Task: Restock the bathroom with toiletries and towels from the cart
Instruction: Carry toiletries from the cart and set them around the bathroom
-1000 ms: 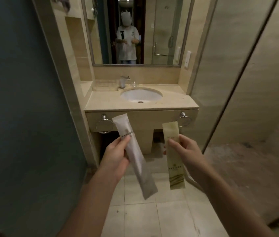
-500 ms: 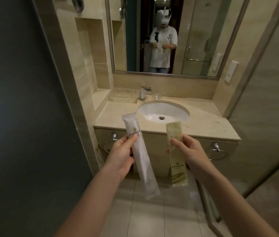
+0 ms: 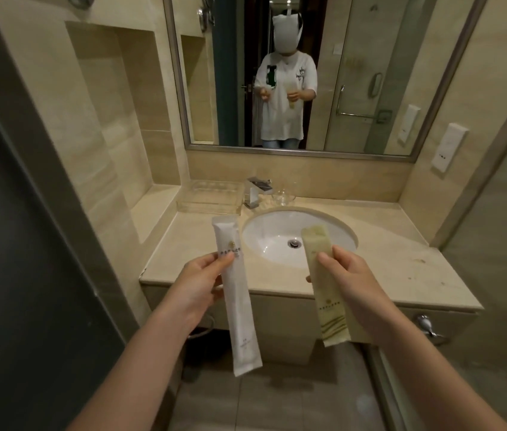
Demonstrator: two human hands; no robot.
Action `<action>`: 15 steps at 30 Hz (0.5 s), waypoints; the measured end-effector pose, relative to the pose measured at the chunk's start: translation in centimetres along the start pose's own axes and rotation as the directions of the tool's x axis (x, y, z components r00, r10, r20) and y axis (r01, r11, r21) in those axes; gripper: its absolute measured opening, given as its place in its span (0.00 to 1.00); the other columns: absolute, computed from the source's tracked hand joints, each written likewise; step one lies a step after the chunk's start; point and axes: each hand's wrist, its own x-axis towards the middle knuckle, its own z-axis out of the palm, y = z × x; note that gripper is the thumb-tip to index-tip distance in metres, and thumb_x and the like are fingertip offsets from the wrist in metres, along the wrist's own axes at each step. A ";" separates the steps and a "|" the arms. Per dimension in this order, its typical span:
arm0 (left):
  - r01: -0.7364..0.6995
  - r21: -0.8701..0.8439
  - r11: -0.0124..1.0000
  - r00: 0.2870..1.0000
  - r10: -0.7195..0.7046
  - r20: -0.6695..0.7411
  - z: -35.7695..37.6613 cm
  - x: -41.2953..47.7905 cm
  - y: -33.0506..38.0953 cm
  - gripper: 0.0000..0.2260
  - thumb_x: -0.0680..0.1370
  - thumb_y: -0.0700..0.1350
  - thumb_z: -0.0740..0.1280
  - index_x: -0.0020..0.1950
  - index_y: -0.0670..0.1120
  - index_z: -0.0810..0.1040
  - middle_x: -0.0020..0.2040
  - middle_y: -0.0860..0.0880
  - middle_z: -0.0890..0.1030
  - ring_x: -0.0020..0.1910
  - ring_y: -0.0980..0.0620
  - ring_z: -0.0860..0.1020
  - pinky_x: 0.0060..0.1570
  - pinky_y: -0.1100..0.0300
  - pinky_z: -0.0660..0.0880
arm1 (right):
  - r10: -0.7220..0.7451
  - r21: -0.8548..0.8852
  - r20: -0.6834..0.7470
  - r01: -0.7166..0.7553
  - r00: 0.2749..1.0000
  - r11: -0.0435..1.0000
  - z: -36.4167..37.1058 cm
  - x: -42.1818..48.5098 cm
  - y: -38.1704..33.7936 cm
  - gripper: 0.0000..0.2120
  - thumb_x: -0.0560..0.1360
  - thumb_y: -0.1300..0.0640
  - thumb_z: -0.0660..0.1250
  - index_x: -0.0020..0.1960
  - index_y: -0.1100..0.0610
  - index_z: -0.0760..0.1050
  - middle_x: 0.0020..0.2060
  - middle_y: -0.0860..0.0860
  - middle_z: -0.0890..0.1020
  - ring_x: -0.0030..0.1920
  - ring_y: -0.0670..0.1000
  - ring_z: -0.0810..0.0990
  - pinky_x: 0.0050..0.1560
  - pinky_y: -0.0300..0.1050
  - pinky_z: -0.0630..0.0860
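Left hand pinches a long white sachet near its upper end, thumb on the front face and fingers curled behind; the sachet hangs roughly upright, leaning slightly, with its top over the front left part of the vanity counter and its lower end below the counter edge. Right hand grips a shorter pale green sachet in like manner, thumb across the front and fingers behind, its top showing against the white basin and its bottom hanging in front of the counter's fascia. The two sachets are held side by side and apart, neither touching the counter as far as can be seen. Printing on both is too small to read. At the back left of the counter stands a clear tray, with a square chrome tap just beside it and a drinking glass just right of the tap. A fitting is fixed to the fascia at right. The mirror above reflects a person in a white shirt holding both items at chest height
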 end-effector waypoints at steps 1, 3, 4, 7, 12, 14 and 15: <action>0.004 0.008 1.000 1.000 -0.004 0.018 -0.1 1.9 0.7 0.08 0.77 0.45 0.65 0.52 0.43 0.79 0.46 0.48 0.81 0.47 0.49 0.78 0.45 0.56 0.75 | 0.000 -0.012 -0.014 0.000 1.000 1.000 0.2 1.8 0.0 0.10 0.80 0.53 0.58 0.49 0.55 0.76 0.41 0.52 0.80 0.37 0.45 0.82 0.38 0.43 0.73; 0.011 0.020 1.000 0.999 -0.012 0.049 -0.2 5.5 1.9 0.07 0.77 0.45 0.64 0.50 0.44 0.79 0.45 0.48 0.81 0.45 0.50 0.79 0.43 0.57 0.74 | 0.001 -0.019 -0.042 -0.001 0.999 1.000 0.7 5.3 -0.1 0.09 0.80 0.53 0.58 0.48 0.53 0.76 0.41 0.51 0.80 0.37 0.46 0.82 0.39 0.44 0.73; 0.007 0.026 1.000 0.998 -0.009 0.068 -0.1 7.3 2.5 0.07 0.77 0.45 0.64 0.50 0.44 0.79 0.45 0.49 0.82 0.45 0.51 0.79 0.43 0.57 0.74 | -0.001 -0.017 -0.053 0.000 0.999 1.000 1.0 7.0 -0.2 0.08 0.80 0.52 0.58 0.49 0.51 0.76 0.41 0.50 0.81 0.38 0.47 0.82 0.40 0.45 0.73; -0.024 0.026 0.999 0.992 0.021 0.123 0.6 11.8 3.6 0.06 0.78 0.45 0.63 0.49 0.44 0.79 0.43 0.50 0.82 0.43 0.52 0.80 0.42 0.58 0.75 | -0.014 -0.012 -0.064 0.013 0.998 1.000 1.8 11.3 -0.2 0.07 0.80 0.52 0.58 0.50 0.48 0.75 0.41 0.49 0.81 0.38 0.47 0.82 0.42 0.47 0.74; -0.019 0.008 1.000 0.986 0.017 0.166 2.2 17.6 3.5 0.06 0.79 0.45 0.62 0.48 0.45 0.79 0.42 0.51 0.83 0.42 0.53 0.81 0.40 0.59 0.77 | -0.040 -0.040 -0.065 0.037 0.997 0.998 3.0 17.2 0.3 0.06 0.79 0.53 0.60 0.53 0.47 0.75 0.44 0.50 0.82 0.36 0.45 0.80 0.35 0.38 0.75; 0.000 0.001 1.000 0.989 0.000 0.150 2.9 20.0 3.3 0.07 0.79 0.44 0.62 0.49 0.45 0.78 0.42 0.50 0.83 0.43 0.53 0.80 0.41 0.58 0.77 | -0.059 -0.054 -0.059 0.055 0.997 0.997 3.4 19.9 0.6 0.07 0.78 0.54 0.61 0.54 0.47 0.75 0.42 0.48 0.82 0.36 0.41 0.78 0.33 0.30 0.73; 0.012 -0.007 1.000 0.990 -0.010 0.140 3.2 21.1 3.2 0.07 0.79 0.44 0.61 0.50 0.45 0.78 0.43 0.50 0.83 0.43 0.52 0.80 0.42 0.57 0.78 | -0.071 -0.065 -0.049 0.068 0.996 0.996 3.6 21.2 0.7 0.08 0.79 0.55 0.61 0.55 0.46 0.76 0.42 0.46 0.81 0.37 0.40 0.78 0.33 0.28 0.72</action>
